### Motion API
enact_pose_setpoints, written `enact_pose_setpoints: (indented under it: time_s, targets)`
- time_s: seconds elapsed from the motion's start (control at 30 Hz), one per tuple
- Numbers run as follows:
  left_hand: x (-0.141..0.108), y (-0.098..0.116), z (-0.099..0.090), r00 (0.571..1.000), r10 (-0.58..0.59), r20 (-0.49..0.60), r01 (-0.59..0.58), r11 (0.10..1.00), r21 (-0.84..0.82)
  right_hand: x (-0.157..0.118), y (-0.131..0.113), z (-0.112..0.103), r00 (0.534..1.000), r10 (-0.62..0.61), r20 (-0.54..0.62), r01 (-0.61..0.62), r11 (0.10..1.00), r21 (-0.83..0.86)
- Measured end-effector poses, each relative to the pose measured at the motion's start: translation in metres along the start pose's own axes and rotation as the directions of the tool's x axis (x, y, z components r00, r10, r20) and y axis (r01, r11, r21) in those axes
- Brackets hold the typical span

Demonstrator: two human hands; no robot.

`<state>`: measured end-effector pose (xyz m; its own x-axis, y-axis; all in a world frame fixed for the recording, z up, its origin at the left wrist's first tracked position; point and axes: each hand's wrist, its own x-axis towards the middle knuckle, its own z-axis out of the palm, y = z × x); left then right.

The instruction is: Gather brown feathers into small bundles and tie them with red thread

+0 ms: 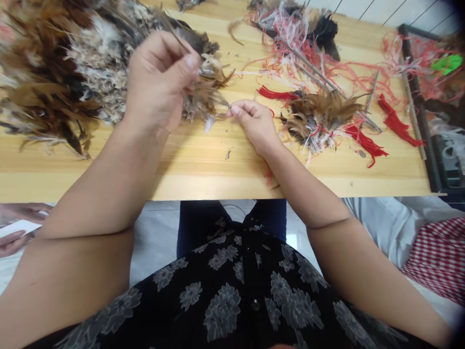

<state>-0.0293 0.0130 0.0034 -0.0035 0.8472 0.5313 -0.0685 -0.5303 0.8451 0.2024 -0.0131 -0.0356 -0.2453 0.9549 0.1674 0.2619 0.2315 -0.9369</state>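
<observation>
Raised over the left side of the wooden table, my left hand (pixel 160 77) is closed in a pinch, with a thin dark feather (pixel 174 31) sticking up past the fingertips. My right hand (pixel 254 123) is lower and further right, its thumb and forefinger pinched on the tip of a brown feather (pixel 218 99). That feather's other end runs into a blurred clump behind my left hand. A large heap of brown and grey-white feathers (pixel 98 63) lies beyond and beside my left forearm. Just right of my right hand lies a tied feather bunch (pixel 323 116) with red thread.
Tangled pink and white strips (pixel 290 29) lie at the back with thin sticks (pixel 316 70). Red tassels (pixel 395 121) sit at the right, near a dark-edged tray (pixel 417 106) of scraps. Another person's hand (pixel 14 237) holds something white at lower left.
</observation>
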Motion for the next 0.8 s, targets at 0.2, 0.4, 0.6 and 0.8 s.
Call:
enact_pose_setpoints:
  time_s: [0.2, 0.4, 0.6, 0.8]
  targets:
    - [-0.005, -0.013, 0.010, 0.990, -0.132, 0.053, 0.135, 0.990, -0.050, 0.001, -0.005, -0.005, 0.982, 0.098, -0.164, -0.074, 0.987, 0.143]
    - [-0.021, -0.009, 0.044, 0.970, -0.183, 0.158, 0.201, 0.974, -0.102, 0.000, 0.002, 0.003, 0.993, 0.030, -0.111, -0.008, 0.982, 0.187]
    - [-0.024, -0.015, 0.040, 0.966, -0.220, 0.133, 0.235, 0.967, -0.104, 0.008, 0.022, 0.007, 0.994, -0.083, -0.077, 0.095, 0.981, 0.166]
    - [-0.022, -0.019, 0.037, 0.957, -0.243, 0.156, 0.251, 0.967, -0.035, 0.007, 0.017, 0.008, 0.998, -0.035, -0.043, 0.043, 0.977, 0.208]
